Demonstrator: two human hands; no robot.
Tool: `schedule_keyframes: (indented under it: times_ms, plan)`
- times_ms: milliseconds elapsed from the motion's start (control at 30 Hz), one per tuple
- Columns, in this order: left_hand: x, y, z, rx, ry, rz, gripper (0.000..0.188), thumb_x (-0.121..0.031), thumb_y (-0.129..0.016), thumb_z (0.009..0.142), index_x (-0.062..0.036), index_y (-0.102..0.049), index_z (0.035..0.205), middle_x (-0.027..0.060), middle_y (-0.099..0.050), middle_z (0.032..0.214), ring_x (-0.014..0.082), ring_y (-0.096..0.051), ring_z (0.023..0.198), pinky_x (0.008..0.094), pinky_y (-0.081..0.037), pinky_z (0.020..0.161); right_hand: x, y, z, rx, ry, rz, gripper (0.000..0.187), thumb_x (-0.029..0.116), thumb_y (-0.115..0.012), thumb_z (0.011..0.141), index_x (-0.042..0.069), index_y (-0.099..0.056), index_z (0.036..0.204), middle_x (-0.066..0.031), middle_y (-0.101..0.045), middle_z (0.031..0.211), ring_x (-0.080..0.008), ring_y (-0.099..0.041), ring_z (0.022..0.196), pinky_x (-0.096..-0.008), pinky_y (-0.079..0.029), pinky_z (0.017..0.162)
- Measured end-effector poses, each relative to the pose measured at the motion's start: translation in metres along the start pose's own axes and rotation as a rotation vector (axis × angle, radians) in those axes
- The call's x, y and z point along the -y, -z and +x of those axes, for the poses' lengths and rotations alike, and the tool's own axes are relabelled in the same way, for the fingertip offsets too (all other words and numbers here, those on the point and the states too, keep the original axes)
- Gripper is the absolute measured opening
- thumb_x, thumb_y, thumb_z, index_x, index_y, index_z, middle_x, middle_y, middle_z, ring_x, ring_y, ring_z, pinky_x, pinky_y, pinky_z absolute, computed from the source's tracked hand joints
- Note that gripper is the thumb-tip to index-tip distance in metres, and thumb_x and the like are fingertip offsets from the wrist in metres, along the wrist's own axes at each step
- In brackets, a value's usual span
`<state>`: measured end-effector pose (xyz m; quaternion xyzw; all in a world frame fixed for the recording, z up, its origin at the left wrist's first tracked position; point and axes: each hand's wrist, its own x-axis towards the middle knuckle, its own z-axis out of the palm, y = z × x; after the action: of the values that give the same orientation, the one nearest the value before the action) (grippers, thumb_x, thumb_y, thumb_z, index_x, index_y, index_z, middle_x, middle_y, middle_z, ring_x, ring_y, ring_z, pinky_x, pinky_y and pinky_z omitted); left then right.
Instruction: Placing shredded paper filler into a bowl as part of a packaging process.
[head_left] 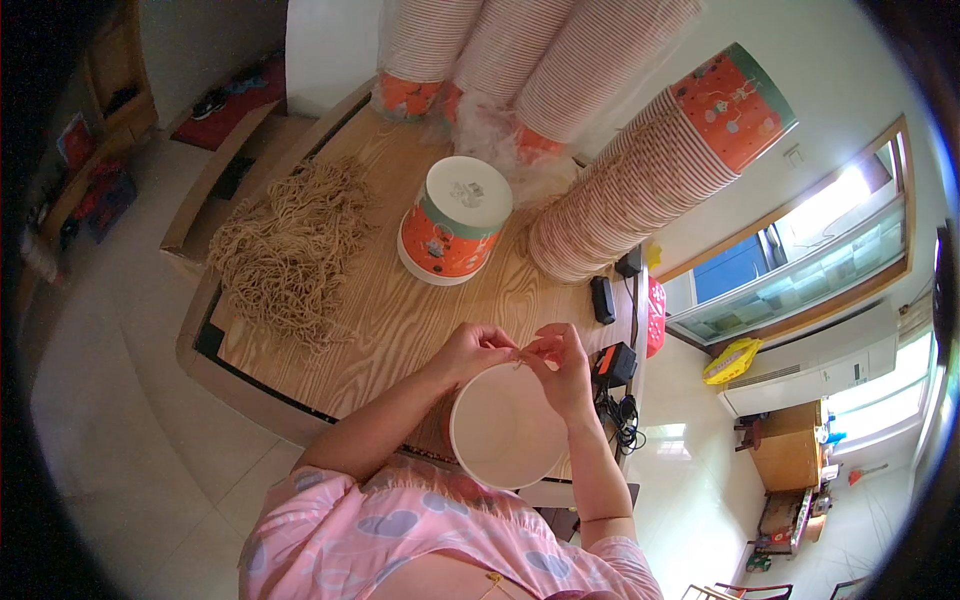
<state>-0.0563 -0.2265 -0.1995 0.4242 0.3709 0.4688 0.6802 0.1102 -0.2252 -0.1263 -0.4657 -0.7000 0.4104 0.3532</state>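
Observation:
An open paper bucket (pixel 508 430), white inside, stands upright close to my body at the table's near edge. My left hand (pixel 476 352) and my right hand (pixel 562 368) meet at its far rim with fingertips pinched together. A short bit of tan cord shows between them; the fingers cover most of it. Beyond lies a loose heap of tan cords (pixel 295 250) on the left. An upside-down orange and green bucket (pixel 455 235) with a white base sits in the middle of the table.
A tall leaning stack of buckets (pixel 640 180), with cords hanging on it, stands at the right. Several plastic-wrapped stacks (pixel 520 60) rise at the back. Along the right edge are a black box-shaped device (pixel 614 364), coiled black cable (pixel 625 422) and a small black object (pixel 602 300).

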Motion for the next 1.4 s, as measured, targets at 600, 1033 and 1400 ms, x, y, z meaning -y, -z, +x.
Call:
schedule_keyframes:
  times_ms: [600,1033,1400]
  plan:
    - [-0.004,0.003,0.004,0.107,0.039,-0.1,0.02,-0.015,-0.068,0.082,-0.0005,-0.065,0.096,0.0035,-0.066,0.084,0.0085,-0.06,0.072,0.023,-0.049,0.065,0.012,0.005,-0.001,0.016,0.018,-0.185,0.031,0.003,-0.068,0.079,0.006,-0.054,0.107,-0.0087,-0.067,0.081,-0.0171,-0.065,0.076,-0.0296,-0.049,0.071]
    - [-0.013,-0.001,-0.001,0.032,0.096,-0.134,0.017,-0.016,-0.07,0.08,-0.0015,-0.066,0.089,0.0016,-0.064,0.076,0.0064,-0.057,0.064,0.0217,-0.047,0.059,0.007,0.014,-0.001,0.073,-0.077,-0.174,0.01,0.003,-0.063,0.081,0.0,-0.062,0.091,-0.0038,-0.066,0.082,-0.0091,-0.061,0.079,-0.0244,-0.049,0.075]
    - [-0.006,-0.001,0.004,0.033,0.06,0.026,0.021,-0.019,-0.073,0.079,-0.0012,-0.067,0.088,0.0053,-0.068,0.083,0.0109,-0.063,0.073,0.0257,-0.051,0.066,0.007,0.01,-0.001,0.059,-0.062,-0.23,0.007,0.003,-0.062,0.081,0.0,-0.062,0.087,-0.0034,-0.065,0.079,-0.0095,-0.06,0.076,-0.0256,-0.049,0.074]
